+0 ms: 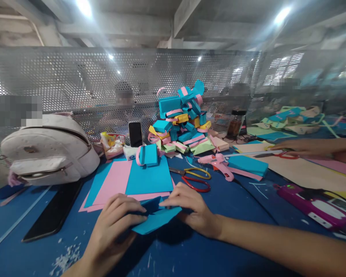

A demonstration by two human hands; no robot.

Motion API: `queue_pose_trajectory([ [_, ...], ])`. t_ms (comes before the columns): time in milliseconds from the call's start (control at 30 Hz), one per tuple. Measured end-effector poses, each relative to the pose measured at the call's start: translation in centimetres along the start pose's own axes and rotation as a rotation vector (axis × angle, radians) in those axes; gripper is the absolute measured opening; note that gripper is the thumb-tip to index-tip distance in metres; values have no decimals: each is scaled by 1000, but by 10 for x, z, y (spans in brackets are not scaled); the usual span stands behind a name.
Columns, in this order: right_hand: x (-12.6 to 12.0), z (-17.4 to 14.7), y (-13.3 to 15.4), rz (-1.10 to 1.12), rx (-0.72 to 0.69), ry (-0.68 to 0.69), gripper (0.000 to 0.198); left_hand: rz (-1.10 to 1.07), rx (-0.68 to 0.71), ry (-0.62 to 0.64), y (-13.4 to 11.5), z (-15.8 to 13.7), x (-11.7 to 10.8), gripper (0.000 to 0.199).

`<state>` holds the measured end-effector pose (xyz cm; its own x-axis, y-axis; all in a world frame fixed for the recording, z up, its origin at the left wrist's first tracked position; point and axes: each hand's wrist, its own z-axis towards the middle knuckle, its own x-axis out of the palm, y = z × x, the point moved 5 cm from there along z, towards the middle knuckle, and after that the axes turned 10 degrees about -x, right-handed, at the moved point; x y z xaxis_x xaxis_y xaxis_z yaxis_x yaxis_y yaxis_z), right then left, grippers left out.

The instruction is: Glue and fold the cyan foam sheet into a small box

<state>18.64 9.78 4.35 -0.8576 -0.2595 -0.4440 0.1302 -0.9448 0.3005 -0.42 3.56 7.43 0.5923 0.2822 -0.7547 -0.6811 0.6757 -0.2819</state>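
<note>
Between my two hands is a folded piece of blue paper, held above the blue table close to me. My left hand grips its left end, fingers over the top edge. At the right end my right hand pinches the paper; its thumb is partly hidden. Just beyond lie stacked blue and pink sheets with a small blue paper bag with a pink strip on top. Scissors with red and yellow handles rest past my right hand, near a pink glue gun.
A heap of folded paper bags stands at the back against a perforated metal screen. On the left are a white backpack and a black phone. A purple device lies right, near another person's hand.
</note>
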Motion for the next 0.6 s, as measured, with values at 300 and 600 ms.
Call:
queue_pose_trajectory([
  [300,-1,0,4,-1,-32,49,42,-5,-21,-7,4,-5,3,27],
  [600,0,-1,4,-4,-18,54,42,1,-24,-11,-1,-2,1,25],
])
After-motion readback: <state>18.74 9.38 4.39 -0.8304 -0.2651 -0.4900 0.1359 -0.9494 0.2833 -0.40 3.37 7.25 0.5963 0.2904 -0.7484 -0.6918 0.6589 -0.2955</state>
